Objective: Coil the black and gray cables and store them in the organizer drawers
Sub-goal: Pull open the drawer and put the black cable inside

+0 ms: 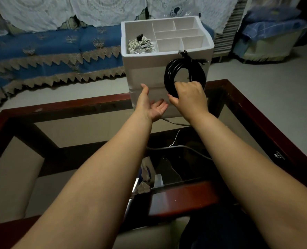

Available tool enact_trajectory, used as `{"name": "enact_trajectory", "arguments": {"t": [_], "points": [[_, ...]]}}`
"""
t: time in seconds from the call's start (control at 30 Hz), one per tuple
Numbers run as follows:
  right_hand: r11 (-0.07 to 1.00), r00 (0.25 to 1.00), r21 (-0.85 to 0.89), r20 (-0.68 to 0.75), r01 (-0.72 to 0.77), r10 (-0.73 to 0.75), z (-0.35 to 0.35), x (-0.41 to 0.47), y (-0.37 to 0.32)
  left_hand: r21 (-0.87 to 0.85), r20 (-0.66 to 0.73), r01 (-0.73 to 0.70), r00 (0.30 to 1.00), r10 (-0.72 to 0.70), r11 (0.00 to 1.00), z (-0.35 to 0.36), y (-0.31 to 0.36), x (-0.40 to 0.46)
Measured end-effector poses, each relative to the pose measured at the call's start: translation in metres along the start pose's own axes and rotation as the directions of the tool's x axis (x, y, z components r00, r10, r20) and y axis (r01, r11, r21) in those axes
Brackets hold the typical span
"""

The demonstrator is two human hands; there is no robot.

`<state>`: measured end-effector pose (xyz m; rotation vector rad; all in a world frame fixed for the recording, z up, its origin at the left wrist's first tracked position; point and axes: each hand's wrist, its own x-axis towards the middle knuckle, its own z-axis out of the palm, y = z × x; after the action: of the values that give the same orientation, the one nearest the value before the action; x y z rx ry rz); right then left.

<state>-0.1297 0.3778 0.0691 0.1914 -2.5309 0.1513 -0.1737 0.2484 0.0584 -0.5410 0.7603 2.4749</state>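
Observation:
A white organizer (143, 72) with drawers below and open top compartments stands at the far edge of the glass table. My right hand (188, 97) grips the lower part of a coiled black cable (169, 72), held upright in front of the organizer, with its tied end sticking up at the top. To the left of the coil my left hand (152, 105) is open, palm up, close to the organizer's front and holding nothing. A gray cable (183, 147) lies on the glass under my right forearm.
A bundle of white cables (141, 44) lies in the organizer's left top compartment. The table has a dark red wooden frame (253, 112) around glass. A sofa with a blue cover (46, 49) stands behind on the left, covered furniture (273, 38) on the right.

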Motion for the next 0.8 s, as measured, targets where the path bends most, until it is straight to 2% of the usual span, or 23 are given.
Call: {"name": "enact_trajectory", "arguments": {"t": [0.13, 0.33, 0.57, 0.8], "points": [[0.997, 0.997, -0.069, 0.062, 0.039, -0.035, 0.001, -0.004, 0.013, -0.001, 0.021, -0.049, 0.999, 0.049, 0.999, 0.005, -0.012, 0.000], [0.998, 0.994, -0.041, 0.108, 0.037, -0.033, -0.008, -0.003, 0.020, 0.053, -0.006, -0.078, 0.997, 0.078, 0.996, 0.001, -0.026, -0.002], [1.000, 0.977, -0.013, 0.211, 0.017, -0.014, -0.029, 0.016, 0.015, 0.116, -0.124, -0.050, 0.990, 0.065, 0.992, -0.010, -0.052, -0.020], [0.999, 0.960, -0.031, 0.280, -0.014, 0.022, -0.043, 0.021, 0.009, 0.094, -0.195, -0.052, 0.978, 0.070, 0.994, -0.022, -0.075, -0.057]]}}
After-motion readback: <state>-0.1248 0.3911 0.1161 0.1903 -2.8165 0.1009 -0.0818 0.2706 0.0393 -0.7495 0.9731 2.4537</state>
